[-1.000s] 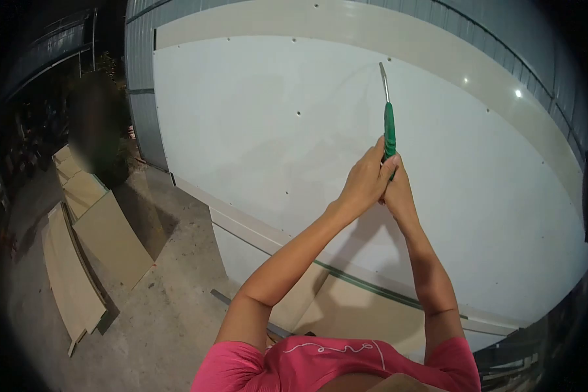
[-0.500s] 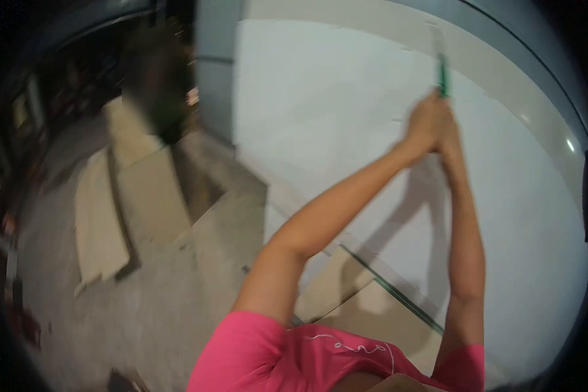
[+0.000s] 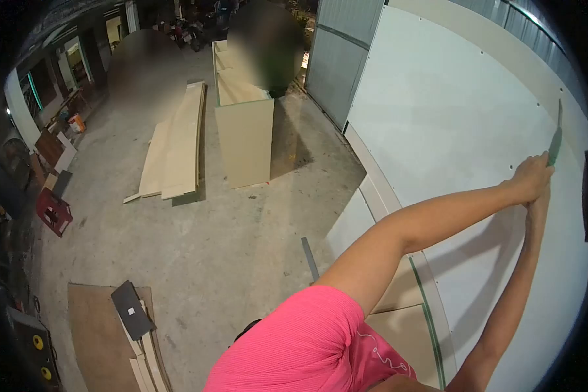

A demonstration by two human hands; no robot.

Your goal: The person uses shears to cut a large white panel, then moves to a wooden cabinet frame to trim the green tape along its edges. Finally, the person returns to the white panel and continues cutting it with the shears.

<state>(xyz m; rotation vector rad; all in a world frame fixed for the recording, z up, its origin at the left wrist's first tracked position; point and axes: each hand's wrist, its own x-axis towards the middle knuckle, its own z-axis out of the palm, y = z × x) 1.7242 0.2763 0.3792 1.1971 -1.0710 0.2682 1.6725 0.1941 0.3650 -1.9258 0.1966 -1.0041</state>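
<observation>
A large white panel (image 3: 438, 117) with a beige border and small screw-like dots along its edges stands in front of me. My left hand (image 3: 530, 178) is closed around the green handle of a knife-like tool (image 3: 556, 145), whose thin blade points upward at the beige border near the panel's upper right. Just below, my right hand (image 3: 538, 201) is closed at the handle's lower end, partly hidden behind the left. Whether the blade touches the panel is hard to tell.
Beige boards (image 3: 176, 147) lie on the concrete floor, beside a tall beige cabinet frame (image 3: 245, 140). Two blurred people are behind them. A brown sheet (image 3: 98, 333), a dark plate (image 3: 132, 310) and a red plastic stool (image 3: 53, 212) are at left. A grey strip (image 3: 310, 258) lies near me.
My view has swung left and become sharper, so the hands and tool now appear farther right and lower. Both hands remain together on the tool.
</observation>
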